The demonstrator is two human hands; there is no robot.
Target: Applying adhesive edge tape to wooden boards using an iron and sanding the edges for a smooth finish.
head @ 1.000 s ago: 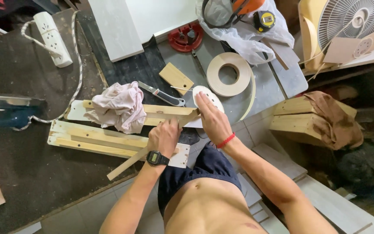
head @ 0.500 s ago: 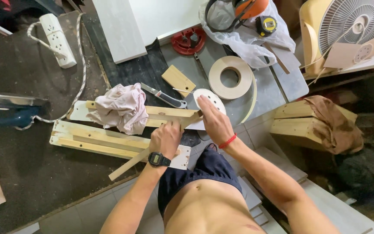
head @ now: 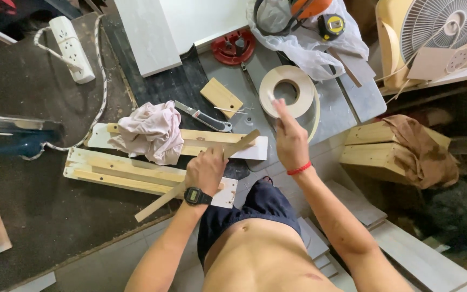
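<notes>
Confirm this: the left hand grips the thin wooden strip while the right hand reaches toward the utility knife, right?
Not quite. The head view shows the right hand reaching toward the roll of edge banding tape, not the utility knife. The left hand does grip the thin wooden strip.

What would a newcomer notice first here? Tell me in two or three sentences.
The eye lands on the left hand gripping a thin wooden strip that slants across the middle. Just right of it, the right hand is raised in front of a roll of pale edge tape; what it holds cannot be told. A crumpled pink cloth lies on the wooden boards to the left.
</notes>
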